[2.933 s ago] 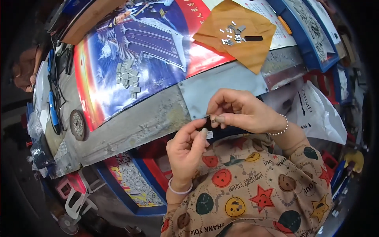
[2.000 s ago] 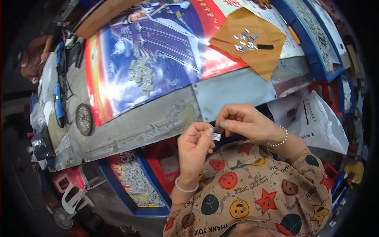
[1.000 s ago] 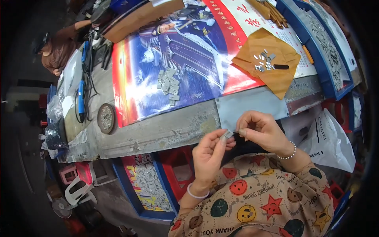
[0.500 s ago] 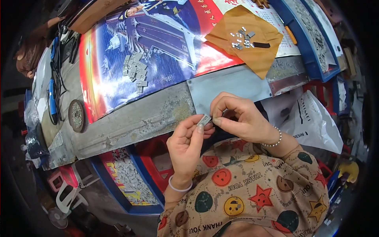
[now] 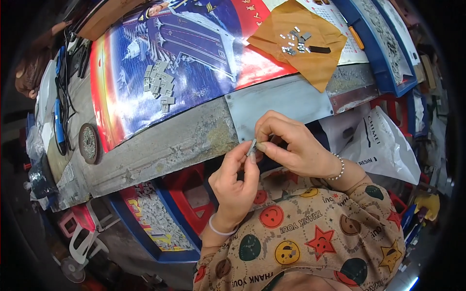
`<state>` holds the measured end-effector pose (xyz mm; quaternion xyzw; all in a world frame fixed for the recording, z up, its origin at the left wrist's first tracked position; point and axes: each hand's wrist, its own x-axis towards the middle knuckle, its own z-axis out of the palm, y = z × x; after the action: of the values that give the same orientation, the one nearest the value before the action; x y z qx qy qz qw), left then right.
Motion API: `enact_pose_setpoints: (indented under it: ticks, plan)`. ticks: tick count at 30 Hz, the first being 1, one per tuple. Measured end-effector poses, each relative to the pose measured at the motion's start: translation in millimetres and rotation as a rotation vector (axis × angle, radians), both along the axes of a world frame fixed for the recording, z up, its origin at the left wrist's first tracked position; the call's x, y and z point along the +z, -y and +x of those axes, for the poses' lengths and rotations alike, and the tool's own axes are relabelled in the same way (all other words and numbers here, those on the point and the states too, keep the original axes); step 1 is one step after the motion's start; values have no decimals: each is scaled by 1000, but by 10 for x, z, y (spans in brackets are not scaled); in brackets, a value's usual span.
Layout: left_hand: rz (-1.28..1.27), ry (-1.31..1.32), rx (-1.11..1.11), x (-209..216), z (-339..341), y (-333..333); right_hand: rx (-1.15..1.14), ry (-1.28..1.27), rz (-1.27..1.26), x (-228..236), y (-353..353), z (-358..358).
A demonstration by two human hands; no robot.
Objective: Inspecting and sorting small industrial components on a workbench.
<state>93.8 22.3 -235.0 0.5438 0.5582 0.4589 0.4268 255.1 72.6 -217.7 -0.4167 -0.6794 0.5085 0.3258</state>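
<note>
A small grey rectangular plastic piece (image 5: 252,147) is pinched between the thumb and fingers of my left hand (image 5: 233,184), turned nearly edge-on. The thumb and forefinger of my right hand (image 5: 296,150) are closed together against the piece's right side; whatever tiny thing they grip is hidden. Both hands are just off the bench's front edge, by a pale metal plate (image 5: 276,106). Loose grey pieces (image 5: 159,80) like the held one lie heaped on a glossy poster (image 5: 204,63). Farther right, brown paper (image 5: 269,36) bears small metal parts (image 5: 297,43) and a dark strip (image 5: 320,49).
At left stand a round dish (image 5: 97,145) of tiny metal bits and a blue-handled tool (image 5: 60,126) with its cord. Blue trays of small parts sit at upper right (image 5: 357,31) and below the bench (image 5: 150,251). A white plastic bag (image 5: 393,150) hangs right of my hands.
The grey piece has gone from showing its flat face to nearly edge-on. My left hand has shifted slightly right and down, closer to the right. The view has moved a little.
</note>
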Motion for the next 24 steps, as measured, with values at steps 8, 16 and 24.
enact_pose_setpoints:
  ticks: [8,16,24]
  plan:
    - [27,85,19,-42,35,36,-36,-194,-333,0,79,-17]
    - [31,132,15,-23,52,74,-34,-532,-633,-52,49,-1]
    - [-329,540,-34,158,-42,-25,-50,-675,-840,-86,38,54]
